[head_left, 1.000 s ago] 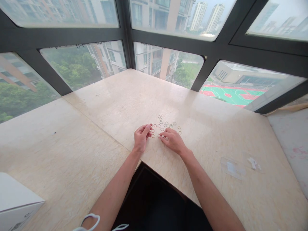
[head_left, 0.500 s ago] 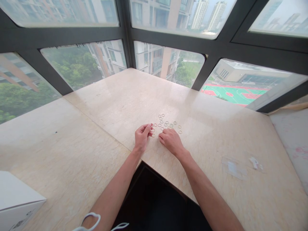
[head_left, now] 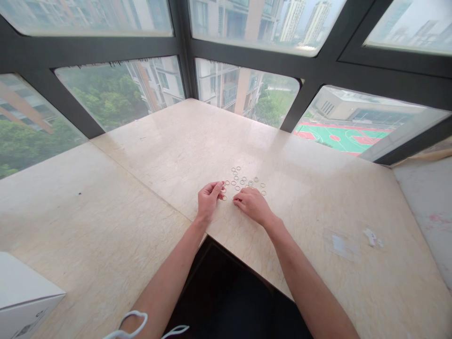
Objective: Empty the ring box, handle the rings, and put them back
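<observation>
Several thin rings [head_left: 243,179], some greenish, some reddish or gold, lie loosely spread on the pale stone-patterned counter [head_left: 197,150]. On their left side is my left hand [head_left: 208,200], closed, with thumb and index finger pinched on a small ring at the fingertips. A gold ring [head_left: 224,198] rests by its lower fingers. My right hand [head_left: 253,205] is low over the near edge of the spread, fingers curled and tips pressed together. Whatever it pinches is too small to make out. That hand partly hides some of the rings.
Clear plastic packaging [head_left: 339,245] and a small white scrap [head_left: 370,237] lie to the right. A white box [head_left: 26,296] stands at the lower left. Dark window frames [head_left: 189,70] border the back of the counter. White cord loops [head_left: 132,320] hang at the bottom.
The right hand's fingertips have shifted slightly, with thumb and index now showing pinched together. My left hand stays in nearly the same place. The view has moved very slightly.
</observation>
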`<state>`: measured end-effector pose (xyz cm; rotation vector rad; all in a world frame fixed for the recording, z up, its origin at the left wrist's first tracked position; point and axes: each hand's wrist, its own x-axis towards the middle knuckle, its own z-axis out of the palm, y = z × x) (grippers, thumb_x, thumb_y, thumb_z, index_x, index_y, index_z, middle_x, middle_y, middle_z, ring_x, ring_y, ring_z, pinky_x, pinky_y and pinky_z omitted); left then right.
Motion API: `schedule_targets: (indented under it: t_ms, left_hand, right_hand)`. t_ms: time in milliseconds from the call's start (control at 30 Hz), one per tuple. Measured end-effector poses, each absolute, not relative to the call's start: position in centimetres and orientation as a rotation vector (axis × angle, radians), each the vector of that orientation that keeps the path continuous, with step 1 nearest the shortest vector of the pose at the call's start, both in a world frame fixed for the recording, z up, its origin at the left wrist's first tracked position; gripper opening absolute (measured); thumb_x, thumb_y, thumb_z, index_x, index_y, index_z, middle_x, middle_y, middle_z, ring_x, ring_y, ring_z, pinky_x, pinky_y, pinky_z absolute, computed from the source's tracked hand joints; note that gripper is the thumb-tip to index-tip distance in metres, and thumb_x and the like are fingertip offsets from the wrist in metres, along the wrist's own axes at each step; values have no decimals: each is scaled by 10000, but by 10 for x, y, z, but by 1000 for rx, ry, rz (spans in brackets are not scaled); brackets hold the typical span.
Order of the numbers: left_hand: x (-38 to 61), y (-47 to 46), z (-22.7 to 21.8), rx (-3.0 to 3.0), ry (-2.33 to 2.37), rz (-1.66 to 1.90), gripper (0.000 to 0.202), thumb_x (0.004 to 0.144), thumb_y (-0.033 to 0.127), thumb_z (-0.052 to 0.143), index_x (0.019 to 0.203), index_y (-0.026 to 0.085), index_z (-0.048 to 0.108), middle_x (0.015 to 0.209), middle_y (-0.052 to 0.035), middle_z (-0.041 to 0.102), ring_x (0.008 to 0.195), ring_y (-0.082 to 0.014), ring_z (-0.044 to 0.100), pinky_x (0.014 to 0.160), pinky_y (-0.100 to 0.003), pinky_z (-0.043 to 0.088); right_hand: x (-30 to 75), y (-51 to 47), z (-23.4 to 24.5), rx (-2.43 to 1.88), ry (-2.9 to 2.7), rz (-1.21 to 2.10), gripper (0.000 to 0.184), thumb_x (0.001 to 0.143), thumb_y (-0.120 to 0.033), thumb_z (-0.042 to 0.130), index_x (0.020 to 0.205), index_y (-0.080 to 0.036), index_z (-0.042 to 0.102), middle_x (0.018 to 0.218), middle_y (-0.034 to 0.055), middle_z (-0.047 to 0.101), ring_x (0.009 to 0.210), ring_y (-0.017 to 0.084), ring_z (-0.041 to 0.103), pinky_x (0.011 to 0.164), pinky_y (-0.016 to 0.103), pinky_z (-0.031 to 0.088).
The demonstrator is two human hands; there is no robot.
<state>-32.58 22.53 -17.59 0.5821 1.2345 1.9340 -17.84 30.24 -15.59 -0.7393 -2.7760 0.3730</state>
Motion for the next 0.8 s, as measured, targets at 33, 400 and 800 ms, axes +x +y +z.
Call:
schedule_targets:
  t_ms: [33,400,800]
  left_hand:
    - [-326,225,-176,584,1232,1936,300,723,371,751,853,104,702,724,-43,628,543,-61,517,521,-184,433]
    - [-327,224,-177,577,1194,1944,310,720,378,747,858,105,699,730,-41,622,536,-62,520,517,-191,429]
    - [-325,219,-173,644,1168,1867,306,732,388,746,865,114,715,773,-58,634,559,-70,525,518,-197,434]
  right_hand:
    - [-180,302,-156,-759,-2780,376,78,865,-192,634,844,-189,709,830,51,638,842,189,536,768,320,327]
    - [-189,298,-159,-735,-2796,393,154,860,-75,496,774,-150,599,845,77,557,833,200,459,756,329,321]
    - [-182,291,-153,-698,-1719,1736,389,813,-543,617,745,-189,473,687,-12,388,636,123,353,605,263,324]
